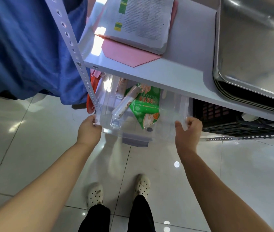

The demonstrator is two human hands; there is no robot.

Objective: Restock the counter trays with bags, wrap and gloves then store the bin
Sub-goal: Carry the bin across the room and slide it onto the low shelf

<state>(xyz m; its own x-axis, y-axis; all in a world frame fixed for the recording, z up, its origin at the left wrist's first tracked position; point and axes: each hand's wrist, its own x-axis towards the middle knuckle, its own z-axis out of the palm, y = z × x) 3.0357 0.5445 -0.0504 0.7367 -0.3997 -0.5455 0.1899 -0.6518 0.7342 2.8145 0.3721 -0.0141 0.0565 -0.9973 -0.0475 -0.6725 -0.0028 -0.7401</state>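
A clear plastic bin [169,114] with a grey latch on its front sits partly under a white shelf [149,76]. Inside it lie a green packet of gloves [147,104] and a roll of wrap [126,102]. My left hand [88,129] grips the bin's front left corner. My right hand [187,133] grips its front right corner, fingers curled over the rim. The back of the bin is hidden under the shelf.
On the shelf lie a stack of printed papers [139,19] over a pink folder [129,56]. Steel trays [253,47] stand at the right. A black crate [225,118] sits right of the bin. A perforated shelf post [76,52] and blue cloth [24,47] are at the left. Glossy tiled floor lies below.
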